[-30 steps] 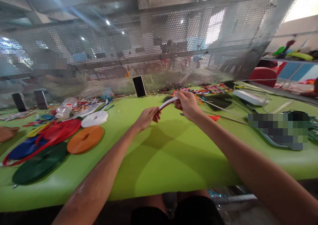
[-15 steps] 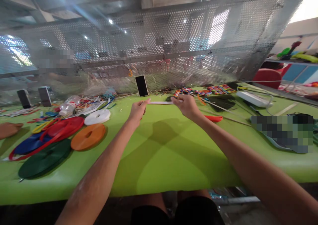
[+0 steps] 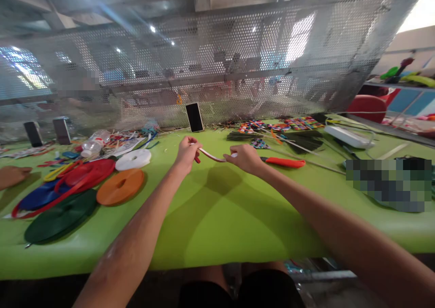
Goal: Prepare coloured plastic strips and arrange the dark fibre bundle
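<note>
A narrow white and red strip sags between my two hands above the green tabletop. My left hand is closed on one end, and a short dark red piece pokes out below its fingers. At the other end, my right hand pinches the strip, with a bit of white showing at the fingertips. Just right of that hand lies a tool with orange-red handles, partly hidden by the wrist; its kind is unclear.
Rolls of strip lie at left: green, orange, white, red and blue. A phone stands upright against the mesh partition. Woven colourful pieces and a white power strip lie at back right. Another person's hand rests far left.
The strip was straight and taut; now it bends downward in a curve. My right hand has moved lower and slightly nearer, uncovering more of the orange-red-handled tool.
</note>
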Available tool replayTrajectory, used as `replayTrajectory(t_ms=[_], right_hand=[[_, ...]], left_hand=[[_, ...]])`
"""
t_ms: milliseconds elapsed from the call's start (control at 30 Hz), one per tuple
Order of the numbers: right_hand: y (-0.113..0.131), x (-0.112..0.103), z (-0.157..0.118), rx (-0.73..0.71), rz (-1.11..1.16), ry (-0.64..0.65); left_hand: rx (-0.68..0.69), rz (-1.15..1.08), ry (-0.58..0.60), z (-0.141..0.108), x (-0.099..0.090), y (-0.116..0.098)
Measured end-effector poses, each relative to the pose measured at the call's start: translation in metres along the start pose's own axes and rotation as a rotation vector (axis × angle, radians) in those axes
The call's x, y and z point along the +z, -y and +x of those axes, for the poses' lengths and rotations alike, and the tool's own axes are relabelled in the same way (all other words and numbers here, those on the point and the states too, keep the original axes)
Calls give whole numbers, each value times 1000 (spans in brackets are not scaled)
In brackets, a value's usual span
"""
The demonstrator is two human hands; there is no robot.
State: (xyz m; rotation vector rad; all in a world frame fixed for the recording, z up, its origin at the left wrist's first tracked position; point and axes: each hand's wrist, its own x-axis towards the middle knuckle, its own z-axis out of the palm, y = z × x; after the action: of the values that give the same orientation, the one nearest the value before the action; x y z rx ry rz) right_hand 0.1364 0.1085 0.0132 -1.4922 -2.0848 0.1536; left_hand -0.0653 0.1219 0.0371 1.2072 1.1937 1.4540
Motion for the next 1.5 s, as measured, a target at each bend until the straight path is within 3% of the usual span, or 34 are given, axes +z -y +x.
replayTrajectory(t_ms=[400,633,800,1033,1167,1333,1500], right_hand=[[-6,-4,5,54,197,-53],[-19,-19,15,134,337,-246],[-27,-24,22,176,369,-337],[-31,-16,22,210,87,-98],[-34,-15,21,234,14,-52],[-36,-17,18,213,-71,4],[-34,-15,16,146,-121,44]], left_hand=[[-4,126,143,0,5,12],[-46,150,178,3,-1,10],[-44,408,286,5,-4,14],[112,629,203,18,-16,14],[209,790,287,20,-23,12],[237,928,406,20,-30,10],[273,1030,322,23,-34,4]])
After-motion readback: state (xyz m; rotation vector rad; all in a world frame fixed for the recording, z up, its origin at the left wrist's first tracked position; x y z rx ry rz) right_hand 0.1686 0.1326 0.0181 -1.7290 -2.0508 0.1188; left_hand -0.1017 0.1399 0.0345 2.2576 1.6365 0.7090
